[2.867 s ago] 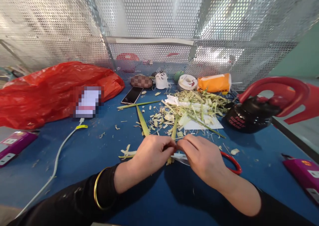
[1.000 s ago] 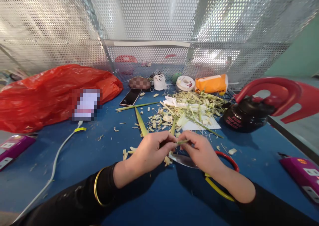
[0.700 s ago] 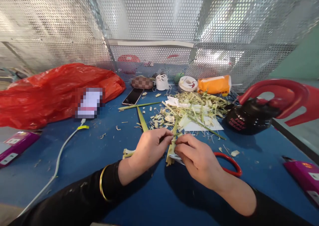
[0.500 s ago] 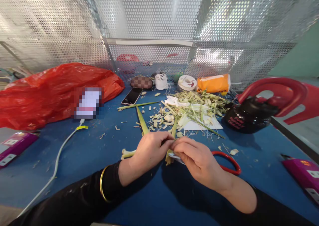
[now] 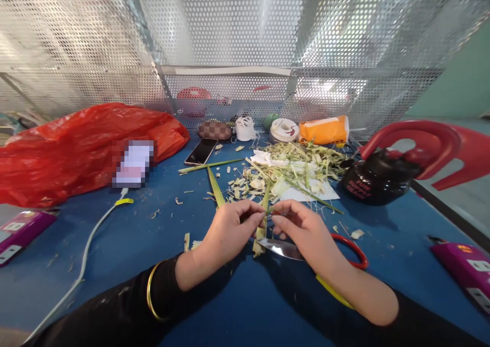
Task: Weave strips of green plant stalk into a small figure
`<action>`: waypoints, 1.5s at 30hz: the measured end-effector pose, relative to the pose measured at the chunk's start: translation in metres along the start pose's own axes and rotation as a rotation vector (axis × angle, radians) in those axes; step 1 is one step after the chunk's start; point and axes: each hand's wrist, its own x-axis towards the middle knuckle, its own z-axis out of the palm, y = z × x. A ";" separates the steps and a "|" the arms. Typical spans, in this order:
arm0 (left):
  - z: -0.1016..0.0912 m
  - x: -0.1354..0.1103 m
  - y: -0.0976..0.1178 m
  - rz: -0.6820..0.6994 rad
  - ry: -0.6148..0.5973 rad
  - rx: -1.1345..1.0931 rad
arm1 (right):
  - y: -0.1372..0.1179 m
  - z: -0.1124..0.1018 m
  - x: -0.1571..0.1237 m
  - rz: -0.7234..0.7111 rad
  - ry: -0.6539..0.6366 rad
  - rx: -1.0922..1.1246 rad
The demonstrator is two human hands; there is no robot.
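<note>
Head view: looks down on 2 bare hands over a blue table (image 5: 237, 314). Pinches with the left hand (image 5: 231, 232), thumb brought against forefinger, apparently grasping 1 end of a thin green shred (image 5: 268, 211). Curls the right hand (image 5: 302, 229) just beside, fingertips near the other end of the shred; cannot tell, at this size, whether nipped there or let go. Shows the shred in the narrow gap between the fingertips, with a longer leaf strip (image 5: 266, 196) lying beyond and beneath.

Differs from about 0.5 s ago: parts the fingertips, meeting then, slightly apart now. Also uncovers more of the scissors (image 5: 283, 248), blade in plain sight, tip by the lower end of the leaf strip. Suggests, as a judgement, fine work by fingertips alone, perhaps drawing out or splitting the shred, with neither hand gripping the scissors.

Leaves the broad green leaf (image 5: 216, 186) lying past the left hand, and the heap of leaf scraps (image 5: 321, 155) farther off, spread partly over white paper (image 5: 331, 191), near the black bottle (image 5: 378, 183).
</note>
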 end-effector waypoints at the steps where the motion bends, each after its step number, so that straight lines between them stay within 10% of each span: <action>1: 0.001 -0.001 0.001 -0.004 -0.012 -0.028 | 0.000 0.003 0.000 0.069 -0.063 0.082; 6: 0.004 -0.003 0.001 -0.029 -0.016 -0.110 | -0.001 0.011 -0.006 0.222 -0.184 0.221; 17: 0.007 -0.005 0.002 0.096 0.024 0.132 | 0.004 0.002 -0.010 -0.344 -0.137 -0.390; 25: 0.003 0.001 0.003 -0.369 -0.089 -0.596 | -0.001 0.007 -0.007 0.074 -0.153 -0.099; 45: 0.004 -0.001 0.008 -0.469 -0.097 -0.728 | -0.001 0.006 -0.006 0.201 -0.269 0.135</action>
